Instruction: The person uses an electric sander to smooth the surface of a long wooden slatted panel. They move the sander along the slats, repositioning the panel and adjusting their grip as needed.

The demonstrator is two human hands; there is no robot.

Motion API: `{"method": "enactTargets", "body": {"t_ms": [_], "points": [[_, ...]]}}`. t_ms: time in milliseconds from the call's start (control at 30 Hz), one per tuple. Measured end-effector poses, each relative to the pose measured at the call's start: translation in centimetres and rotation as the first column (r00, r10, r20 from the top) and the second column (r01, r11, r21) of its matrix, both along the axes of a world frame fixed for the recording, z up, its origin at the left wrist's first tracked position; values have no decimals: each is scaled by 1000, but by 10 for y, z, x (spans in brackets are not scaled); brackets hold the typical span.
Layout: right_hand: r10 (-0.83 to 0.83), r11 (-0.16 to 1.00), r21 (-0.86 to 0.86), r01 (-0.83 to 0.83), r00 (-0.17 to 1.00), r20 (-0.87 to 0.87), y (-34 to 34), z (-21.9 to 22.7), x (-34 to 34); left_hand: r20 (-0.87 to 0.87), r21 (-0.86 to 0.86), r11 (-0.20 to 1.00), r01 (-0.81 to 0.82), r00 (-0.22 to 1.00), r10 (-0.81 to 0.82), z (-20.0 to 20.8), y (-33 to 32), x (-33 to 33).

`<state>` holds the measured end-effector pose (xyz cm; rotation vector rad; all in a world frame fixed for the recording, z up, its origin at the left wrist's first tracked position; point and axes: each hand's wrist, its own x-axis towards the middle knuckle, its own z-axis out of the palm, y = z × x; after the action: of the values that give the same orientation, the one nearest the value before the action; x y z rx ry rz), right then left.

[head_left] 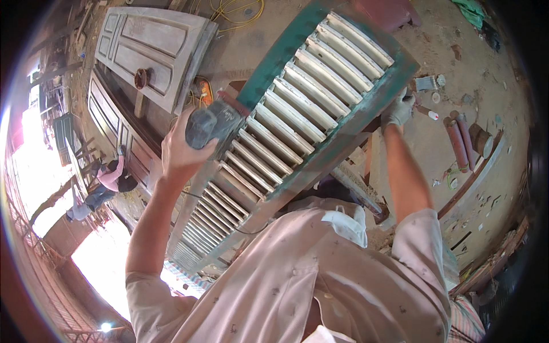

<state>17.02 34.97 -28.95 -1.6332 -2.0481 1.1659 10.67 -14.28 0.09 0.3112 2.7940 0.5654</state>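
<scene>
In front of me lies a long louvered shutter [255,197], its slats worn to pale wood and its frame partly green, partly bare. My left hand [178,143] is wrapped over the rounded dark top of an electric sander [233,121]. The sander rests on the shutter's far frame rail, beside the slats. At the shutter's right end, my right hand [398,110], in a pale glove, grips the edge of the frame; some of its fingertips are hidden. A thin dark cord crosses the slats on the left.
Panelled doors [157,43] lean beyond the shutter at the far left, with an orange power tool [204,91] near them. A yellow cable [237,11] coils on the floor. Reddish rolls [457,143] and a tin [483,143] lie right. Another person [110,178] works at the left.
</scene>
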Motion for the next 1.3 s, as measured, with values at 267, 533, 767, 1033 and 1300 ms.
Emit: {"method": "enactTargets", "body": {"t_ms": [267, 533, 767, 1033, 1300], "points": [[35, 999, 27, -36, 998, 59, 13, -19, 8, -52, -106, 993, 41, 998, -47, -2, 102, -73], [13, 999, 36, -14, 999, 30, 4, -5, 2, -168, -155, 979, 135, 973, -160, -29, 159, -137], [15, 1000, 21, -17, 996, 89, -1, 11, -4, -99, -101, 992, 75, 991, -85, -6, 214, -165], [11, 1000, 4, -11, 999, -40, 3, 0, 0, -86, -154, 984, 95, 990, -109, -18, 139, -120], [31, 999, -38, -35, 996, -86, 7, 0, 0, -16, -109, 993, -38, 999, 37, 1, 42, -36]]}}
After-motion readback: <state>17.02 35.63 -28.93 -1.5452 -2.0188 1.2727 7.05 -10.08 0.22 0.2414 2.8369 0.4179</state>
